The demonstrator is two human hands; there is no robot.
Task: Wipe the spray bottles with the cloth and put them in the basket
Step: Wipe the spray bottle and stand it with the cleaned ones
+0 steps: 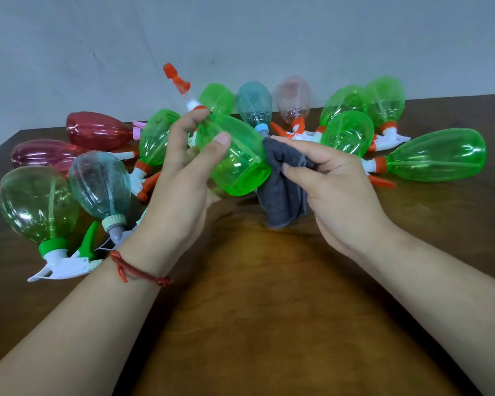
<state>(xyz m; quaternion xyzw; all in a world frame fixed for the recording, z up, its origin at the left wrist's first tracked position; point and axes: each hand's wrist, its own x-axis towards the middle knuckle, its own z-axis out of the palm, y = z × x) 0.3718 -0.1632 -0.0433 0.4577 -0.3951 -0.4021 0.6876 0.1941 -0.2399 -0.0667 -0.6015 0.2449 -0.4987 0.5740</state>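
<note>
Held green spray bottle (pixel 235 155): plain translucent wall, lifted above the table (pixel 269 310) at centre, tilted with its flat base toward the camera and its orange trigger head (pixel 176 78) pointing up and away; left hand (pixel 180 178) clamped round the bottle's shoulder, thumb laid across the wall, forefinger curled by the neck; thin red cord bracelet (pixel 137 270) on that wrist; right hand (pixel 335 178) pinches a bunched grey cloth (pixel 280 190) between thumb and curled fingers, the cloth touching the bottle's right side near the base, its loose end hanging toward the table; both forearms enter from the bottom edge. Around: many more spray bottles lie on their sides on the brown wooden table; two red bottles (pixel 97 130) at far left; a pale clear bottle (pixel 100 184) and a green bottle with green-and-white head (pixel 37 204) just beside the left wrist; a long green bottle (pixel 437 155) at right; a crowded row of green, bluish and pinkish bottles behind the hands, against the grey wall (pixel 240 30).
</note>
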